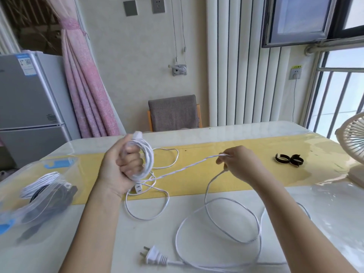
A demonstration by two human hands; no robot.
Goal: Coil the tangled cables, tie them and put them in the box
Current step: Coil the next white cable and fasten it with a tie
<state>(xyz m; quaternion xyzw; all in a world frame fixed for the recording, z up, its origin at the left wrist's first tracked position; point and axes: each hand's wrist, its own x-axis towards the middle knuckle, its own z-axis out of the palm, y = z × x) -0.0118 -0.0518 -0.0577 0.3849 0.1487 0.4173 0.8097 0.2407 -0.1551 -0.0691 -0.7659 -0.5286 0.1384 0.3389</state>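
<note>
My left hand [122,164] grips a coil of white cable [146,158] held above the table. From the coil a taut stretch of the same cable runs right to my right hand [236,164], which pinches it between its fingers. Loose loops of the white cable [216,219] lie on the table below my arms, ending in a white two-pin plug [155,257] near the front edge. An inline switch [138,188] lies under my left hand. A clear plastic box [29,196] at the left holds coiled white and dark cables. Two black strap ties [289,160] lie to the right.
A white fan [352,146] stands at the table's right edge. A yellow runner [197,184] crosses the white table. A grey chair [174,113] sits behind the table, a fridge [29,107] and a pink curtain at the left.
</note>
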